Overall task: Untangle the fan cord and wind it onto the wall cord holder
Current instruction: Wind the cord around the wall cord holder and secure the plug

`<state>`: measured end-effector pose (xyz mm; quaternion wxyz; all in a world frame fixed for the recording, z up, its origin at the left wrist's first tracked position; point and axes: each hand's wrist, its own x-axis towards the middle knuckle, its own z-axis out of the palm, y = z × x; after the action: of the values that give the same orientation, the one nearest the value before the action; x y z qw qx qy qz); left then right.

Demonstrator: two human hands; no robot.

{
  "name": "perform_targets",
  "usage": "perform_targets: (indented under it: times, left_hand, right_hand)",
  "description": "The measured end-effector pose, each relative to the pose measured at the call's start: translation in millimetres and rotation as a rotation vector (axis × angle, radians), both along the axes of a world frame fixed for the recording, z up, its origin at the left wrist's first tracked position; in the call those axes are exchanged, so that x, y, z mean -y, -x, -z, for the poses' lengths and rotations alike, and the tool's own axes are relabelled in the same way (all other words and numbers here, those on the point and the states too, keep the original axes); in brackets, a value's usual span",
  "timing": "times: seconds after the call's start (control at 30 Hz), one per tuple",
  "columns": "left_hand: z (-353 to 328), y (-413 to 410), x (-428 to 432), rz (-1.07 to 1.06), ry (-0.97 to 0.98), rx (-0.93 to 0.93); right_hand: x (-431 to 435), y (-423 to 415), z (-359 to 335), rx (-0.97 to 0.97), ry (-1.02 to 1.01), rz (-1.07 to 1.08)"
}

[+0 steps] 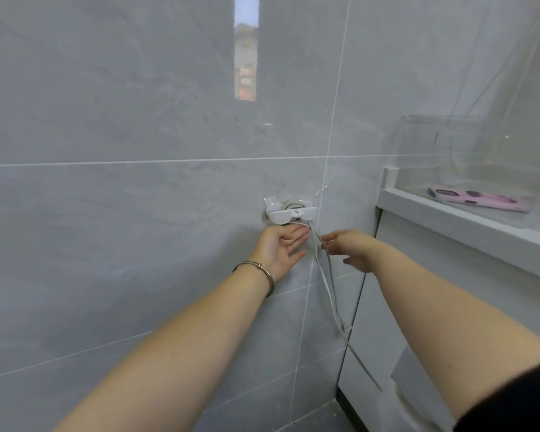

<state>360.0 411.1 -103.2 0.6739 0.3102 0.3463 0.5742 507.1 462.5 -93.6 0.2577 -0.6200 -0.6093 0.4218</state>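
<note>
Cord (331,285) partly wound on wall holder (293,213), loose strands hung down tiled wall (138,213). Left hand (281,247) held flat, fingers spread, under holder, likely to steady coil. Right hand (353,249) placed at strands; grip cannot be told.

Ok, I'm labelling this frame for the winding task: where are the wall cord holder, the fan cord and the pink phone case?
wall cord holder (293,214): head view, on its white front plate.
fan cord (343,329): head view, where the hanging strands meet.
pink phone case (480,199): head view, on its middle.
</note>
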Motion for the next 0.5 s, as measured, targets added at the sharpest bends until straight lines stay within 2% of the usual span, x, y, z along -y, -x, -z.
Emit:
perform_targets:
  times: [0.2, 0.33, 0.5]
  left_hand:
    - [-1, 3, 4, 0.034, -0.001, 0.017]
    - [-2, 4, 10, 0.046, -0.003, -0.034]
    - [-9, 9, 18, 0.019, -0.006, -0.067]
  right_hand:
    - [4, 8, 0, 0.029, -0.081, 0.015]
    - [-9, 5, -2, 0.068, -0.160, 0.123]
    - [-23, 12, -23, 0.313, -0.404, 0.191]
